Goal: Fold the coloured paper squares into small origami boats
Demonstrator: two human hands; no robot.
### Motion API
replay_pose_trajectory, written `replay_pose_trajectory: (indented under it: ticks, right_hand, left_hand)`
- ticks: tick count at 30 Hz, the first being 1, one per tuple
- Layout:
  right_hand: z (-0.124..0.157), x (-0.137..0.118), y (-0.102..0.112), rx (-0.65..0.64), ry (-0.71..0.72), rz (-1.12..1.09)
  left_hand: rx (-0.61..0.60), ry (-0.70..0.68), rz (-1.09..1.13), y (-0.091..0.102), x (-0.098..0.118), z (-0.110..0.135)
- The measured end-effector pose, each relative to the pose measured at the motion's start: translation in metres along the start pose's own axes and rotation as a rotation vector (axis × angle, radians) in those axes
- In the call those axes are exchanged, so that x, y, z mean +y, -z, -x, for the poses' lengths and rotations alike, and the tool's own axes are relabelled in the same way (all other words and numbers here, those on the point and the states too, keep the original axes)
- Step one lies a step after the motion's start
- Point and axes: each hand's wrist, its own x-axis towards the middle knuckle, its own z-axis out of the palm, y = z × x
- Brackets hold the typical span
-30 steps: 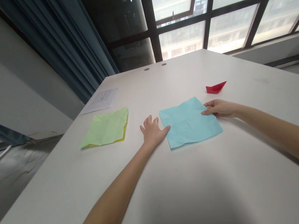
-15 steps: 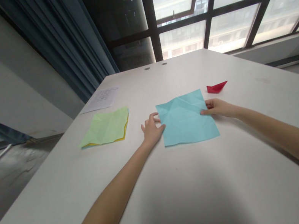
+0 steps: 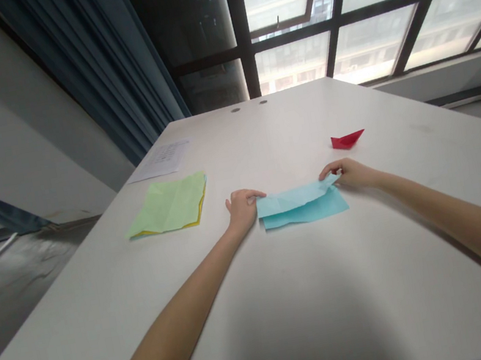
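Note:
A light blue sheet of paper (image 3: 303,206) lies in the middle of the white table, its far half bent over toward me and its lower layer showing beneath. My left hand (image 3: 243,209) is closed at the sheet's left end, fingertips on the fold. At the right end my right hand (image 3: 344,174) pinches the folded edge, which lifts slightly there. Beyond the right hand sits a small red folded paper boat (image 3: 348,140), apart from both hands.
To the left lies a stack of paper sheets (image 3: 170,205), light green on top with yellow below. Behind it is a white printed sheet (image 3: 162,159). The white table (image 3: 289,295) runs back toward the windows, and a blue curtain (image 3: 103,61) hangs at the left.
The blue sheet was spread flat; its far half is now folded over toward me. Both hands have closed at its two ends along the fold.

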Motion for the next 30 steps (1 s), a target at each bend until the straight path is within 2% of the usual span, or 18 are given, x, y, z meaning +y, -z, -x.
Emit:
replay_pose_trajectory:
  ticks: [3, 7, 12, 16, 19, 23, 26, 30]
  right_hand:
    - [-0.001, 0.004, 0.0, 0.007, 0.011, 0.044]
    - [0.001, 0.007, -0.002, 0.033, -0.012, 0.13]
    - [0.006, 0.001, -0.002, 0.025, 0.043, 0.213]
    - [0.008, -0.015, -0.004, 0.094, 0.134, 0.286]
    - [0.007, -0.032, -0.014, 0.102, 0.228, 0.312]
    - [0.008, -0.051, -0.037, -0.043, 0.359, 0.371]
    - [0.011, -0.055, -0.052, -0.122, 0.351, 0.438]
    - [0.013, -0.053, -0.061, -0.17, 0.293, 0.495]
  left_hand:
    - [0.066, -0.044, 0.011, 0.0, -0.004, -0.002]
    - [0.094, -0.09, -0.077, -0.001, -0.016, -0.01]
    - [0.043, -0.198, -0.157, 0.002, -0.032, -0.018]
    - [0.018, -0.255, -0.147, 0.009, -0.027, -0.02]
    - [-0.043, -0.358, -0.144, 0.01, -0.011, -0.018]
    - [-0.211, -0.508, -0.241, 0.0, 0.012, -0.007]
    - [-0.335, -0.534, -0.296, -0.009, 0.018, 0.001]
    - [-0.408, -0.499, -0.354, -0.012, 0.017, 0.004]
